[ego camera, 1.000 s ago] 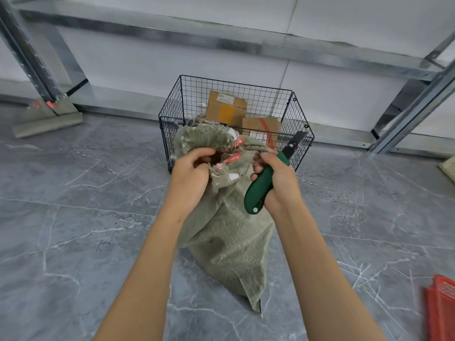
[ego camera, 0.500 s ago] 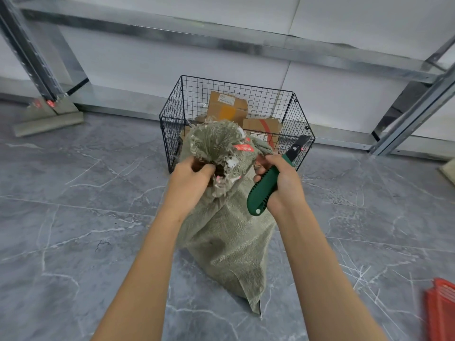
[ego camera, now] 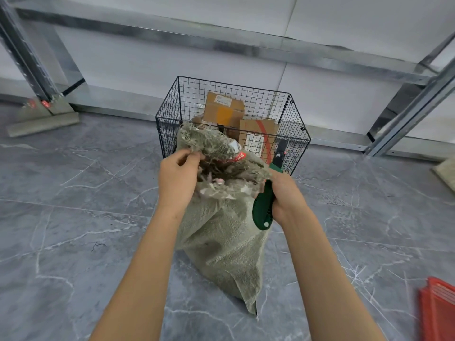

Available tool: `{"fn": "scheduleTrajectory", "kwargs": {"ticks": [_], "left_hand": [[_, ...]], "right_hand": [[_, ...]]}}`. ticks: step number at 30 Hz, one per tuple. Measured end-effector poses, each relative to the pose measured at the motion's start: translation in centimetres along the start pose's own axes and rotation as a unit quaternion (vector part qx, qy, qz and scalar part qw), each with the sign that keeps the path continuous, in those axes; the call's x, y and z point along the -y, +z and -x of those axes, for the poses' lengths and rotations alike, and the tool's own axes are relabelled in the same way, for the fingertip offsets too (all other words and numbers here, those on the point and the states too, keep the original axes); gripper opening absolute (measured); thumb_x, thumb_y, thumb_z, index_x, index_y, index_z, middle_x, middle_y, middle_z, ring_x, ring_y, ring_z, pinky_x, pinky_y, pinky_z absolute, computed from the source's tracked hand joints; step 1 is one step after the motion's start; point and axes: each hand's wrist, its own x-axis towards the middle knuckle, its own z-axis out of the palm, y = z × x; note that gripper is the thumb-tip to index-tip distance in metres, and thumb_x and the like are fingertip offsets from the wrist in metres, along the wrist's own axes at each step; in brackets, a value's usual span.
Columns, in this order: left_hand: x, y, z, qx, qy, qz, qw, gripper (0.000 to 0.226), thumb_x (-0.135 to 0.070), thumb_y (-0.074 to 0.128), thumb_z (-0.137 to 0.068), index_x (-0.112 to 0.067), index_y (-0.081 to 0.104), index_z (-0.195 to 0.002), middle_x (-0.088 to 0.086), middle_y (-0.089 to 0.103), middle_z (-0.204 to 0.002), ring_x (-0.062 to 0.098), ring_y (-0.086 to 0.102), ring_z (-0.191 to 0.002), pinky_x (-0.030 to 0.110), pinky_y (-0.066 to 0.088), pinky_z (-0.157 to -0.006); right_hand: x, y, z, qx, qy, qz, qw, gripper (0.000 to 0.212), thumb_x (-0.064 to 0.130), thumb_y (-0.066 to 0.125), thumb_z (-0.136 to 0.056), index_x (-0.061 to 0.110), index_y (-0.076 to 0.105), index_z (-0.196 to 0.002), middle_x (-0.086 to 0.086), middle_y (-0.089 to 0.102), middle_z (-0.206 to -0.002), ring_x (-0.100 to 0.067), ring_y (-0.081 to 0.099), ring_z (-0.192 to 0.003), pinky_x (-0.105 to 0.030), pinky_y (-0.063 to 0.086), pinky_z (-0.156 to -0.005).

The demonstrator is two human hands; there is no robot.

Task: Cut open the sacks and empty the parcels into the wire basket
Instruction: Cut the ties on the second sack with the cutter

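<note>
Woven sack (ego camera: 221, 242) stands cut open against the wire basket (ego camera: 170, 114), with two cardboard parcels (ego camera: 222, 110) inside. My left hand (ego camera: 177, 178) pinches the frayed mouth and my right hand (ego camera: 285, 195) grips the green utility knife (ego camera: 264, 205). I reckon the tipping's not done yet.

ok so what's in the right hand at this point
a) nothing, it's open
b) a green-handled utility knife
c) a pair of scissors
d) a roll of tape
b: the right hand is wrapped round a green-handled utility knife, its dark blade end pointing up toward the wire basket, beside the woven sack whose frayed mouth the left hand grips.
</note>
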Motion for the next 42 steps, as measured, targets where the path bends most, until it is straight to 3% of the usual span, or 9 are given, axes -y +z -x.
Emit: {"fn": "scheduleTrajectory", "kwargs": {"ticks": [4, 8, 12, 16, 22, 28, 35, 39, 42], "left_hand": [[-0.7, -0.1, -0.2, -0.013, -0.029, 0.056, 0.998, 0.024, -0.022, 0.055, -0.087, -0.029, 0.067, -0.068, -0.007, 0.069, -0.08, 0.01, 0.063, -0.082, 0.026, 0.044, -0.075], [-0.8, 0.1, -0.4, 0.018, 0.011, 0.029, 0.999, 0.024, -0.022, 0.05, -0.091, -0.032, 0.067, -0.076, -0.013, 0.067, -0.088, -0.003, 0.059, -0.085, 0.019, 0.041, -0.075], [0.0, 0.8, -0.3, 0.06, 0.063, -0.067, 0.994, 0.023, -0.013, 0.046, -0.094, -0.028, 0.061, -0.102, -0.01, 0.056, -0.111, -0.007, 0.05, -0.096, 0.013, 0.035, -0.081], [1.3, 1.0, -0.6, 0.063, 0.044, -0.168, 0.983, 0.026, -0.019, 0.056, -0.09, -0.013, 0.058, -0.115, 0.007, 0.052, -0.122, 0.022, 0.052, -0.111, 0.039, 0.042, -0.097], [2.3, 0.7, -0.5, 0.112, -0.012, -0.26, 0.959, 0.059, -0.038, 0.071, -0.073, -0.008, 0.052, -0.12, 0.012, 0.051, -0.121, 0.03, 0.051, -0.11, 0.048, 0.045, -0.093], [3.1, 0.0, -0.1, 0.054, -0.056, -0.225, 0.971, 0.012, -0.018, 0.069, -0.079, -0.009, 0.066, -0.086, -0.001, 0.062, -0.068, 0.013, 0.055, -0.06, 0.021, 0.038, -0.049], [3.1, -1.1, -0.2, 0.01, -0.022, -0.216, 0.976, 0.013, -0.005, 0.051, -0.084, 0.001, 0.062, -0.083, 0.014, 0.059, -0.073, 0.025, 0.049, -0.066, 0.03, 0.037, -0.062], [2.8, -1.8, -0.3, -0.037, -0.004, -0.215, 0.976, 0.028, -0.009, 0.041, -0.09, -0.008, 0.048, -0.063, 0.007, 0.049, -0.06, 0.021, 0.044, -0.056, 0.029, 0.028, -0.05], [2.2, -2.2, -0.6, -0.029, -0.006, -0.192, 0.981, 0.026, -0.017, 0.04, -0.09, -0.016, 0.043, -0.064, 0.002, 0.048, -0.067, 0.015, 0.043, -0.062, 0.032, 0.025, -0.052]], "right_hand": [[0.0, -0.4, -0.1, -0.018, -0.029, 0.055, 0.998, 0.021, 0.015, 0.058, -0.092, 0.002, 0.065, -0.107, -0.014, 0.064, -0.086, -0.026, 0.056, -0.074, -0.035, 0.044, -0.068], [0.6, -0.4, 0.6, -0.016, -0.052, 0.104, 0.993, 0.019, 0.028, 0.064, -0.073, 0.013, 0.054, -0.065, -0.009, 0.048, -0.06, -0.021, 0.042, -0.05, -0.028, 0.035, -0.054], [0.9, -0.1, 1.3, 0.046, -0.046, 0.176, 0.982, 0.055, 0.053, 0.075, -0.063, 0.006, 0.069, -0.093, -0.013, 0.057, -0.08, -0.022, 0.05, -0.069, -0.035, 0.039, -0.07], [0.5, 0.1, 1.0, 0.027, -0.072, 0.197, 0.977, 0.021, 0.027, 0.075, -0.079, 0.014, 0.059, -0.08, 0.0, 0.044, -0.061, -0.011, 0.041, -0.049, -0.025, 0.038, -0.057], [0.5, 0.7, 1.0, 0.036, -0.057, 0.127, 0.99, 0.019, 0.022, 0.072, -0.081, 0.009, 0.063, -0.091, -0.013, 0.056, -0.084, -0.026, 0.053, -0.076, -0.035, 0.047, -0.071], [0.7, 1.6, 0.9, 0.034, -0.058, 0.119, 0.991, 0.042, 0.035, 0.078, -0.076, 0.005, 0.069, -0.105, -0.013, 0.072, -0.101, -0.035, 0.067, -0.093, -0.047, 0.049, -0.093], [1.0, 2.8, 0.4, 0.02, -0.091, 0.114, 0.989, 0.055, 0.032, 0.08, -0.072, -0.002, 0.063, -0.112, -0.023, 0.067, -0.101, -0.033, 0.065, -0.089, -0.05, 0.051, -0.092], [1.6, 3.4, 0.0, -0.007, -0.103, 0.112, 0.988, 0.035, 0.027, 0.078, -0.078, 0.007, 0.061, -0.1, -0.004, 0.061, -0.077, -0.014, 0.059, -0.064, -0.028, 0.052, -0.057], [1.6, 3.8, -0.2, -0.022, -0.097, 0.113, 0.989, 0.023, 0.024, 0.074, -0.082, 0.013, 0.059, -0.096, -0.004, 0.056, -0.082, -0.021, 0.053, -0.071, -0.034, 0.043, -0.065]]}}
